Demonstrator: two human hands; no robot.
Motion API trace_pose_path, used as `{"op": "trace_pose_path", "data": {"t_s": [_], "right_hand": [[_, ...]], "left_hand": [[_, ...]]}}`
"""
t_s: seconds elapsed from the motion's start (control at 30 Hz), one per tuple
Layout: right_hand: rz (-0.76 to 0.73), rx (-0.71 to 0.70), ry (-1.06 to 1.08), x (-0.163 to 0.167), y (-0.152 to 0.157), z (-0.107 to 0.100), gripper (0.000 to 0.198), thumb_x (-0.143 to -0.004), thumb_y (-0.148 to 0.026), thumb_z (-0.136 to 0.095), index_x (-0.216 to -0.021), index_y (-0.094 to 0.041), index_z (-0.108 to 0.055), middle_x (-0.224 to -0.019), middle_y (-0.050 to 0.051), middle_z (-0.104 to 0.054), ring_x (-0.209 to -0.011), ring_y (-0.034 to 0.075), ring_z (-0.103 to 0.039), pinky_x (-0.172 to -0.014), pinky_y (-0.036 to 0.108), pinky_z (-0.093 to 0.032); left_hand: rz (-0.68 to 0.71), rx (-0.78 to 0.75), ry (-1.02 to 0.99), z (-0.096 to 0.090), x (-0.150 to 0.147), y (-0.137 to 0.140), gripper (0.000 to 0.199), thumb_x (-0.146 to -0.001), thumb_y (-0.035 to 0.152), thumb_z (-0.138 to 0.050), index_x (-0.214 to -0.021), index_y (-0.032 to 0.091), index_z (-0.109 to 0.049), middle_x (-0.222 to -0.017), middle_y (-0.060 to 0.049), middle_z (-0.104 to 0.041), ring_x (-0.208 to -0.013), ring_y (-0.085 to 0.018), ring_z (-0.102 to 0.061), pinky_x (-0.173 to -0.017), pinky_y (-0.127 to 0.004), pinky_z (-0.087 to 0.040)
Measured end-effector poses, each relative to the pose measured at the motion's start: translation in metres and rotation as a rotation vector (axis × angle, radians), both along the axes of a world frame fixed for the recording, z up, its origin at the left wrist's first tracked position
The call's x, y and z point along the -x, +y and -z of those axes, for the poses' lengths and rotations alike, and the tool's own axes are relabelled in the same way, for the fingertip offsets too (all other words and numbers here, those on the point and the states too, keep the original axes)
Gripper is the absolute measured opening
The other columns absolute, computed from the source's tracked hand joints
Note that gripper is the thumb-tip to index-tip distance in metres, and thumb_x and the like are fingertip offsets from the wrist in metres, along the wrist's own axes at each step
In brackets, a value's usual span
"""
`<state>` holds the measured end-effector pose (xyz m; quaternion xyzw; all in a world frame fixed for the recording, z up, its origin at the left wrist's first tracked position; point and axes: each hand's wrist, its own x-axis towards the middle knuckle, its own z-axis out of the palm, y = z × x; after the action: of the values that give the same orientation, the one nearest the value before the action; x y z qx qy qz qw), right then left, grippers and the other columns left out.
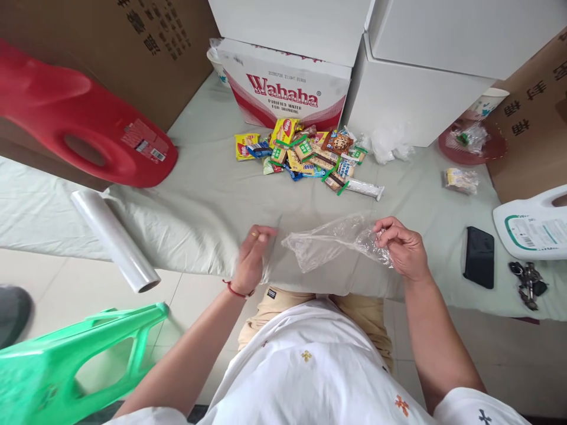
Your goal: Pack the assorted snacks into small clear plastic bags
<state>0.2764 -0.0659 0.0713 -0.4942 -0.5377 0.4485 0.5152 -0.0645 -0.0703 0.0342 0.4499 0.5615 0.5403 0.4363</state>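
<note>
A thin clear plastic bag is pinched at one end between the thumb and fingers of my right hand. Its loose end stretches left over the edge of the cloth-covered table. My left hand, slightly blurred, is closed just left of that loose end and apart from it. Whether anything thin is between its fingers cannot be made out. Beyond both hands lies a pile of small wrapped snacks, in yellow, blue, green and brown packets.
Behind the snacks stand a Wahaha carton and white boxes. A red jug and plastic roll are left, above a green stool. Crumpled plastic, a wrapped bundle, phone, keys and white jug lie right.
</note>
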Motion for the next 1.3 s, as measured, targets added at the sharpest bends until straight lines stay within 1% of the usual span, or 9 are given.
{"op": "trace_pose_path", "data": {"t_s": [0.13,0.33,0.53,0.67,0.8,0.93,1.07,1.17,1.3], "right_hand": [[-0.039,0.017,-0.010,-0.004,0.000,0.000,0.021,-0.081,-0.030,-0.076,-0.061,-0.026,-0.073,-0.093,0.007,-0.065,-0.085,0.022,-0.059,-0.072,0.037,-0.048],[-0.140,-0.007,-0.035,-0.006,0.001,-0.006,0.025,-0.083,-0.037,-0.078,-0.060,-0.027,-0.075,-0.092,0.008,-0.065,-0.080,0.022,-0.058,-0.073,0.040,-0.049],[-0.242,-0.033,-0.064,-0.010,0.010,-0.005,0.029,-0.087,-0.040,-0.075,-0.061,-0.026,-0.074,-0.092,0.007,-0.065,-0.079,0.020,-0.059,-0.075,0.039,-0.050],[-0.334,-0.055,-0.097,-0.019,0.016,-0.008,0.030,-0.090,-0.037,-0.073,-0.063,-0.026,-0.074,-0.096,0.007,-0.065,-0.086,0.020,-0.061,-0.080,0.037,-0.052],[-0.348,-0.005,-0.199,-0.046,0.022,-0.008,0.035,-0.090,-0.040,-0.074,-0.058,-0.024,-0.073,-0.107,0.008,-0.066,-0.098,0.021,-0.064,-0.090,0.037,-0.054],[-0.296,0.041,-0.384,-0.081,0.034,0.003,0.036,-0.086,-0.040,-0.072,-0.055,-0.022,-0.070,-0.114,0.009,-0.068,-0.101,0.022,-0.065,-0.092,0.039,-0.054],[0.174,-0.003,-0.552,-0.082,0.035,0.004,0.013,-0.080,-0.031,-0.069,-0.071,-0.022,-0.073,-0.115,0.008,-0.067,-0.092,0.019,-0.063,-0.076,0.033,-0.053],[0.400,0.045,-0.262,-0.044,0.011,-0.009,0.010,-0.079,-0.032,-0.072,-0.081,-0.022,-0.071,-0.098,0.005,-0.068,-0.069,0.014,-0.057,-0.054,0.025,-0.045],[0.014,0.558,0.182,0.036,-0.035,-0.018,0.035,-0.077,-0.051,-0.078,-0.095,-0.021,-0.074,-0.077,0.002,-0.065,-0.052,0.009,-0.045,-0.039,0.020,-0.024]], "left_hand": [[-0.170,-0.037,-0.064,-0.008,0.005,0.022,0.047,-0.072,0.019,-0.080,-0.072,0.023,-0.033,-0.064,0.009,-0.025,-0.057,-0.008,-0.024,-0.059,-0.024,-0.031],[-0.027,0.039,0.120,-0.031,-0.024,0.054,0.039,-0.080,0.034,-0.077,-0.071,0.024,-0.040,-0.061,0.007,-0.035,-0.058,-0.011,-0.035,-0.058,-0.025,-0.031],[0.474,0.185,0.631,-0.048,-0.077,0.079,0.052,-0.077,0.069,-0.070,-0.093,0.020,-0.063,-0.091,-0.008,-0.067,-0.092,-0.026,-0.063,-0.077,-0.031,-0.042],[0.676,0.220,0.974,-0.045,-0.093,0.079,0.031,-0.087,0.051,-0.064,-0.085,0.020,-0.065,-0.094,-0.010,-0.071,-0.091,-0.027,-0.065,-0.074,-0.032,-0.041],[0.592,0.180,0.981,-0.035,-0.077,0.079,0.031,-0.100,0.032,-0.039,-0.078,0.020,-0.058,-0.079,-0.007,-0.067,-0.079,-0.022,-0.061,-0.069,-0.032,-0.037],[0.372,0.138,0.753,-0.015,-0.055,0.068,0.030,-0.098,0.036,-0.040,-0.072,0.022,-0.047,-0.063,0.001,-0.053,-0.063,-0.017,-0.050,-0.062,-0.029,-0.032],[0.180,0.173,0.495,0.002,-0.050,0.048,0.031,-0.098,0.040,-0.042,-0.072,0.024,-0.044,-0.057,0.005,-0.044,-0.055,-0.014,-0.044,-0.058,-0.027,-0.032],[0.062,0.208,0.344,0.002,-0.058,0.037,0.031,-0.098,0.043,-0.044,-0.074,0.024,-0.044,-0.055,0.006,-0.044,-0.051,-0.013,-0.046,-0.055,-0.026,-0.035],[-0.039,0.233,0.190,-0.002,-0.075,0.029,0.030,-0.100,0.044,-0.044,-0.077,0.025,-0.045,-0.053,0.007,-0.044,-0.045,-0.013,-0.047,-0.051,-0.026,-0.038]]}}
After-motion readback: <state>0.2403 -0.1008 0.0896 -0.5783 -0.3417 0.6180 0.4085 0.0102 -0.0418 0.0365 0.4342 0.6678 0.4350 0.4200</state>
